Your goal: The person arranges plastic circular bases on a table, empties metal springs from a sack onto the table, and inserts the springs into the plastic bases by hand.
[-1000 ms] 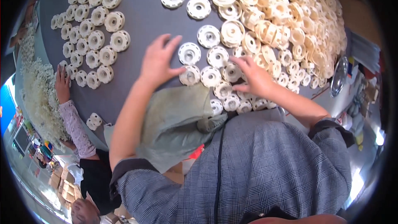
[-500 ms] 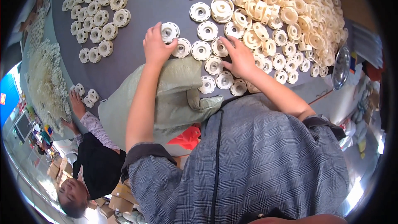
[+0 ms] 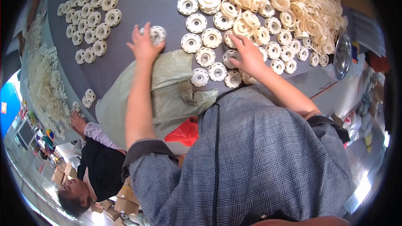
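Observation:
My left hand [image 3: 144, 47] is over the dark tabletop. Its thumb and index finger are around the edge of a cream wheel-shaped plastic part [image 3: 158, 35], while the other fingers spread to the left. My right hand [image 3: 250, 56] has its fingers apart. Its fingertips touch one ring-shaped part [image 3: 228, 39], partly hidden beneath them, and another part [image 3: 230, 59] sits beside the thumb. More wheel parts [image 3: 191, 42] lie flat in loose rows between my hands. Whether a second part is stacked under the left-hand one, I cannot tell.
A big heap of cream parts [image 3: 289, 6] covers the far right. Several neat rows [image 3: 94, 19] stand at far left. A green woven sack [image 3: 167, 69] drapes over the near edge. A steel bowl [image 3: 342, 56] is at right. At left, a co-worker's hand [image 3: 78, 123] rests by a white pile [image 3: 46, 79].
The view has shifted slightly. My left hand has moved left with a wheel part, away from the rows; a second part beside it no longer shows separately. My right hand stays near the same parts.

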Available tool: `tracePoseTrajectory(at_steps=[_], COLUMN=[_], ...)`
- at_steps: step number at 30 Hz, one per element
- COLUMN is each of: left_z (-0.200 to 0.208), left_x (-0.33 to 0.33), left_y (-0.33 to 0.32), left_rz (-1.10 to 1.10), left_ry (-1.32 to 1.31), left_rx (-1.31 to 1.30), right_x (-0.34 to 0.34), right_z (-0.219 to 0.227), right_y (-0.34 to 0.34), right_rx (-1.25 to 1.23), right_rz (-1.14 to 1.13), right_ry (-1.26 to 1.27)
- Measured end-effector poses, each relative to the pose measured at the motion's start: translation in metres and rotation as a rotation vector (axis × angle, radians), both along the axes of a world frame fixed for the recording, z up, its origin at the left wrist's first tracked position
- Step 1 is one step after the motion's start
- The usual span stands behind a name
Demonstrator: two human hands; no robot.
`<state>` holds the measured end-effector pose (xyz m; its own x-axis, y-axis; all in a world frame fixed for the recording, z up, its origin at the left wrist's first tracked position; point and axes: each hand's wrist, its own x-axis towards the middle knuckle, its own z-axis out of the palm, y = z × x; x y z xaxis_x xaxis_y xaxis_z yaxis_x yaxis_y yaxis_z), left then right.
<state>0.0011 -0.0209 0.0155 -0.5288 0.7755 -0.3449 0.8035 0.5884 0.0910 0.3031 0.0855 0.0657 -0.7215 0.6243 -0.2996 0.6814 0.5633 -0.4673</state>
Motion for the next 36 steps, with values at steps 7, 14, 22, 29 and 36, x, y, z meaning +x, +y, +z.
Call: tracePoseTrajectory(at_steps=[7,14,22,29,36], left_z=[0.024,0.046,-0.013,0.009,-0.007], left_x=[-0.015,0.174,0.225,0.222,0.264], left_y=[-0.005,-0.009,-0.031,-0.023,-0.014], left_rz=[0.027,-0.589,-0.640,-0.668,-0.641], left_ry=[-0.021,-0.548,-0.408,-0.448,-0.470], left_rx=[0.358,0.294,0.244,0.420,0.524], right_x=[0.096,0.197,0.198,0.166,0.153], right_z=[0.013,-0.007,-0.053,-0.043,-0.038], right_y=[0.005,-0.034,-0.054,-0.059,-0.082], right_rx=[-0.108,0.085,0.093,0.168,0.149], right_rz=[-0.302,-0.430,-0.408,-0.443,-0.428], right_ry=[-0.084,-0.130,0.039,0.133,0.203])
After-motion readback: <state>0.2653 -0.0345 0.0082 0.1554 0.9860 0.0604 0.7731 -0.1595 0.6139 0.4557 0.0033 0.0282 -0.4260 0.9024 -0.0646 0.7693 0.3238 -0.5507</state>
